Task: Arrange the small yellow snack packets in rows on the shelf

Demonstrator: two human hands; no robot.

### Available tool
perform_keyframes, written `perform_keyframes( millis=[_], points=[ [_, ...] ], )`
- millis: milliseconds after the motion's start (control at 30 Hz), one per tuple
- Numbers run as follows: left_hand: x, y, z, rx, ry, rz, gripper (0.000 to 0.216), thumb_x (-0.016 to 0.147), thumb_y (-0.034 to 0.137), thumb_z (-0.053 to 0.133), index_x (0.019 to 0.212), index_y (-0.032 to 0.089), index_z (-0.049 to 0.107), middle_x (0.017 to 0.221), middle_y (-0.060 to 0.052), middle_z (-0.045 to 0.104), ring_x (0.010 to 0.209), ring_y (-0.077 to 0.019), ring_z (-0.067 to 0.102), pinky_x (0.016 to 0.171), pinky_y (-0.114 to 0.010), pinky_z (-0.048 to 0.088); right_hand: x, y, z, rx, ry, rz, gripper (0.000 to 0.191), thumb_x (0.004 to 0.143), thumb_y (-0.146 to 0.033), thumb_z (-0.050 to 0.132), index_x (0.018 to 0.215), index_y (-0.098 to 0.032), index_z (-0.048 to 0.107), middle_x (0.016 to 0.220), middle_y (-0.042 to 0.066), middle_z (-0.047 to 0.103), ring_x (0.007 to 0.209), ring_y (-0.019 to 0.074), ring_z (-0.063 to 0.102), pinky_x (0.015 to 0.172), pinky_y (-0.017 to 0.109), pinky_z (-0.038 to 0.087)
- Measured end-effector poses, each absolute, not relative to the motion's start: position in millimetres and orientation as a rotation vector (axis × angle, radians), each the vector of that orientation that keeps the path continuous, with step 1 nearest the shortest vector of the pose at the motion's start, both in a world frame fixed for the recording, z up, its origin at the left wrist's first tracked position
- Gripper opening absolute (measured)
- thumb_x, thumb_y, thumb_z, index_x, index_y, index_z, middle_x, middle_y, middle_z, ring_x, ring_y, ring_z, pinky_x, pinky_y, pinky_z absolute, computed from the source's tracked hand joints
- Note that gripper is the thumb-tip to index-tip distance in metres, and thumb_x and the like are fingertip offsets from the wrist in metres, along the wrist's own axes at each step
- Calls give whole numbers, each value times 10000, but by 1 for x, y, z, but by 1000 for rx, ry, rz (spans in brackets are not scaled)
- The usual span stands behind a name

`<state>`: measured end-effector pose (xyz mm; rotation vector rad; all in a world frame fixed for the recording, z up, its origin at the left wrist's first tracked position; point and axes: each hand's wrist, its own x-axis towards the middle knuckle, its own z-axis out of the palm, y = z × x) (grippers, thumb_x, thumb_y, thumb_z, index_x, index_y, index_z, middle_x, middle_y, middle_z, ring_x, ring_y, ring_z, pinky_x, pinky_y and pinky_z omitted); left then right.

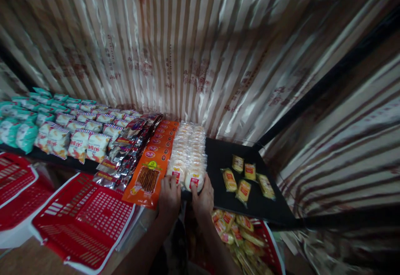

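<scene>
Two rows of clear-wrapped round white crackers (188,148) with small red labels run back along the black shelf. At the front of the left row, my left hand (169,195) has its fingers curled onto the nearest cracker packet (176,171). My right hand (203,196) grips the front cracker packet (194,176) of the right row, thumb on its face and fingers along its right side. Beside my left hand lies a large orange snack bag (153,158) showing brown sticks. The undersides of both hands are hidden.
Several yellow-wrapped snacks (243,191) lie on the black shelf (215,162) at right; more fill a red basket (271,241) below. Leftward stand dark silver packets (125,154), white snack bags (97,145) and teal bags (26,135). Another red basket (103,204) sits below left. Striped sheeting (175,50) hangs behind.
</scene>
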<state>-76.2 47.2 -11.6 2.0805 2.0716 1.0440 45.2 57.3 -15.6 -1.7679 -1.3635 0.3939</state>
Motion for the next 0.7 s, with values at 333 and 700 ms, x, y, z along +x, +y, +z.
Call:
perform_keyframes(
  millis=[333, 700],
  points=[
    [-63, -5, -17, 2234, 1639, 1262, 280, 870, 140, 341, 1047, 145, 557, 1005, -107, 579, 987, -181, 534, 882, -323, 462, 73, 14, -18, -1559, -1348, 333, 424, 881, -342, 353, 1243, -146, 455, 1332, 142, 448, 1229, 216, 403, 1004, 458, 353],
    [-15, -50, -50, 1854, 1403, 365, 367, 795, 96, 352, 1075, 169, 578, 1124, -75, 548, 990, -139, 554, 920, -254, 432, 163, -60, -75, -1942, -1409, 417, 360, 810, -387, 366, 976, -190, 618, 1002, 99, 652, 928, 222, 604, 841, 399, 466]
  ],
)
